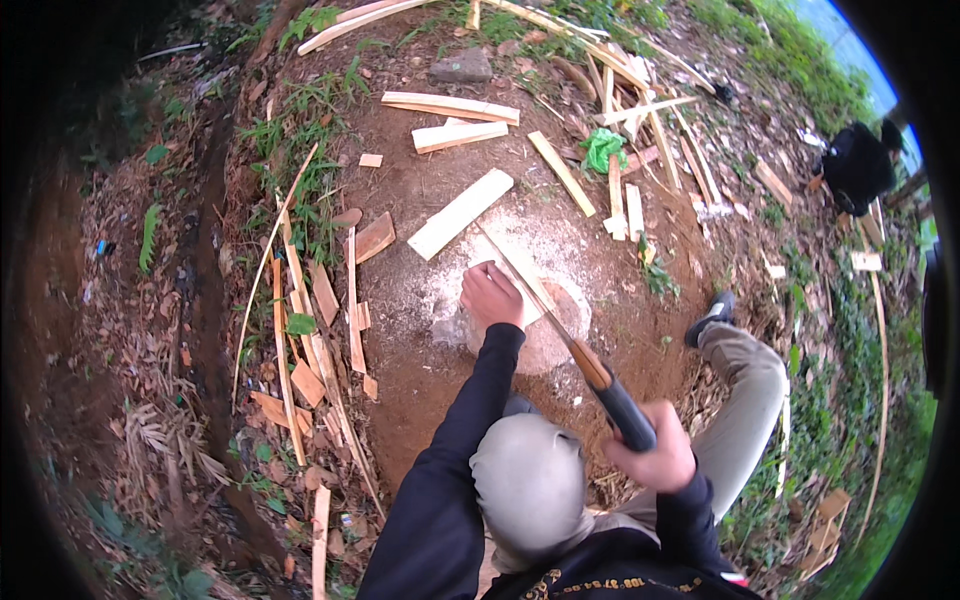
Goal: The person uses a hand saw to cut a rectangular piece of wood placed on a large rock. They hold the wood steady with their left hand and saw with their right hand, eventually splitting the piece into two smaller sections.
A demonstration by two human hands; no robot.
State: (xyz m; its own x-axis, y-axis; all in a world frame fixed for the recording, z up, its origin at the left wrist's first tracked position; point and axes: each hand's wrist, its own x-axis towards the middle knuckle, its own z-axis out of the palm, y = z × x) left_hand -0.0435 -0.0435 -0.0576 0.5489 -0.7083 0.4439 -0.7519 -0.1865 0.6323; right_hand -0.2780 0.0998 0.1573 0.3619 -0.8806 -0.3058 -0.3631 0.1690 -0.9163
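My right hand [658, 448] is wrapped round the black and brown handle of a machete [592, 362]. Its long narrow blade, seen almost edge-on, points away and to the left over a chopping stump [517, 347]. Just left of the blade, my left hand [492, 296] is closed, fingers curled, on a short pale piece of wood [532, 302] at the stump's top. The hand covers much of that piece. Beyond the stump, a wide pale board [461, 214] lies on the ground, apart from both hands. White shavings are scattered round the stump.
Several cut planks [452, 106] lie at the far side. Long strips [318, 345] and offcuts are strewn along the left. A green plastic bag [603, 150] sits among sticks at the far right. My bent knee [530, 470] is close to the stump; my shoe [711, 318] is at right.
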